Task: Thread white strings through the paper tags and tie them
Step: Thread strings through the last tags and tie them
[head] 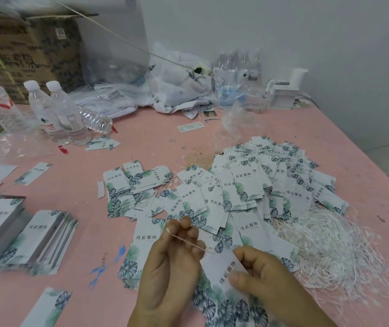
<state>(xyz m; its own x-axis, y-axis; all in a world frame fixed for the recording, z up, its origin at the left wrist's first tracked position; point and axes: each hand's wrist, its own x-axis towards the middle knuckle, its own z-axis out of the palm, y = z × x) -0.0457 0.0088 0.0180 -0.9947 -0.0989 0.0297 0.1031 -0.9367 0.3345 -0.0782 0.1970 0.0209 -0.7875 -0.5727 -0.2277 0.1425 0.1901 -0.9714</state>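
Observation:
My right hand (263, 277) pinches a white paper tag (224, 270) printed with green leaves, low in the head view. My left hand (170, 265) holds a thin white string (188, 240) between its fingertips; the string runs taut from the hand to the tag's top corner. A loose bundle of white strings (335, 251) lies to the right on the pink table (82, 232). A wide heap of tags (247, 185) with strings spreads just beyond my hands.
Neat stacks of tags (40, 239) stand at the left. Water bottles (56, 112) stand at the far left, in front of a cardboard box (23, 50). Plastic bags (179, 86) and more bottles line the back wall. The table edge runs down the right side.

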